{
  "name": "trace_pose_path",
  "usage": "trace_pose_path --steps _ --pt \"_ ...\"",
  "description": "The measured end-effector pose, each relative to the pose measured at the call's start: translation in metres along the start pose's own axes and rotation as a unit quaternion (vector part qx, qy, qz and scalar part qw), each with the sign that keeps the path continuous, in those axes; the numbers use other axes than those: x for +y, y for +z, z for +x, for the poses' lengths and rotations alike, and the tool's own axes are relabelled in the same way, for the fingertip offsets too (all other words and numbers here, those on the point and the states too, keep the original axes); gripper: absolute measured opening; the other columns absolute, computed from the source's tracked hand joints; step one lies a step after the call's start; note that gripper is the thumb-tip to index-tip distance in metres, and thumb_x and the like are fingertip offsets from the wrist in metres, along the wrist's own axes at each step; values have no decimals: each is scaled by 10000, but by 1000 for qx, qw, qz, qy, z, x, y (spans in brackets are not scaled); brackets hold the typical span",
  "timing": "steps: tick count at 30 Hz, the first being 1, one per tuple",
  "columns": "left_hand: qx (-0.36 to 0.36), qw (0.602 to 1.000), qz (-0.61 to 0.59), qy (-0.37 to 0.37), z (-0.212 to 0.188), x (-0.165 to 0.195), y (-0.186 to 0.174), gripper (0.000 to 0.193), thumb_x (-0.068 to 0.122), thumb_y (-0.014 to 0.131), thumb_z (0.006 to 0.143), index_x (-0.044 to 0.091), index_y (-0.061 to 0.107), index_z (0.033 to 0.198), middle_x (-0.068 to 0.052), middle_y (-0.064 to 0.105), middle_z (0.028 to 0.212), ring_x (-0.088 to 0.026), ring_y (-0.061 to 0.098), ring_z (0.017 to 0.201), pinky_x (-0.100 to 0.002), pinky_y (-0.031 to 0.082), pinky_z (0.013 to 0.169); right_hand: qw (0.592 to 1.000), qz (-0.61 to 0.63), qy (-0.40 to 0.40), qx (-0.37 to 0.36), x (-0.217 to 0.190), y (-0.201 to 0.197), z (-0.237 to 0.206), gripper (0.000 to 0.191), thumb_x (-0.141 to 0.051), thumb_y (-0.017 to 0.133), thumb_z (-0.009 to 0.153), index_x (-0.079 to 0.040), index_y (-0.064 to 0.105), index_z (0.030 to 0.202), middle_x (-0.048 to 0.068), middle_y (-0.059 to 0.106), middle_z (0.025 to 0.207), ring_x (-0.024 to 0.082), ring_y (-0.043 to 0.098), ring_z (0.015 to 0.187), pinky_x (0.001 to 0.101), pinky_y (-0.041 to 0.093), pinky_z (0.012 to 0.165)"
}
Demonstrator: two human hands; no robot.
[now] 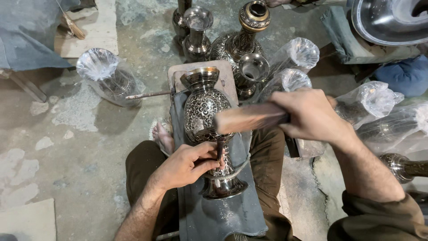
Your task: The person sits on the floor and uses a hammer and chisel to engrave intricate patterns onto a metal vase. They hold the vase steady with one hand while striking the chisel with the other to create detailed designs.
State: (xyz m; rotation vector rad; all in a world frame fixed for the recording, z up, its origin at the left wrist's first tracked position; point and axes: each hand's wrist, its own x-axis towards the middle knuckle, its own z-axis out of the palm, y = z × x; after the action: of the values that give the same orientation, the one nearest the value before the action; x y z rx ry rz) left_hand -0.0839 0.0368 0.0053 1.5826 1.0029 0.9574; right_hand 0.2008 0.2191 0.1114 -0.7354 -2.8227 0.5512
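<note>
Vase [206, 114]: dark metal, engraved with a floral pattern, lying on its side on a grey cloth [223, 214] over the person's lap, mouth pointing far, foot near.

Left hand [187, 165]: fingers closed around a thin chisel [220, 149], its tip set against the vase's narrow neck just above the foot.

Right hand [312, 117]: fist clamped on a wooden mallet [247, 119], held just above the chisel and the vase body; mallet head blurred. Hands apart, each on its own tool.

Wooden block [225, 78]: under the vase's mouth, at the far end of the cloth.

Bare foot [162, 136]: left of the vase, on the concrete floor [80, 156].

Other vases [236, 42]: a cluster standing far of the block, unwrapped.

Wrapped vases [109, 78]: in clear plastic; one far left, several right.

Metal basin [388, 20]: far right corner.
</note>
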Motion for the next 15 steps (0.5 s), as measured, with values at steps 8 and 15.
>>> trace_pose_path --steps 8,15 --pt "19 1000 -8 17 -3 -9 2 330 105 730 948 47 637 1259 -89 823 1049 -188 810 1002 -342 643 894 1000 -26 13 -5 -3 -1 -5 311 -124 786 724 -84 633 992 57 733 766 167 718 646 324 598 595" --pt "15 999 -42 15 -3 -6 2 353 77 716 946 37 636 1287 -84 819 1060 -184 802 1007 -338 630 926 997 -74 -4 -20 -16 -7 3 389 -143 818 676 -114 633 1017 57 742 819 243 741 739 404 599 699"
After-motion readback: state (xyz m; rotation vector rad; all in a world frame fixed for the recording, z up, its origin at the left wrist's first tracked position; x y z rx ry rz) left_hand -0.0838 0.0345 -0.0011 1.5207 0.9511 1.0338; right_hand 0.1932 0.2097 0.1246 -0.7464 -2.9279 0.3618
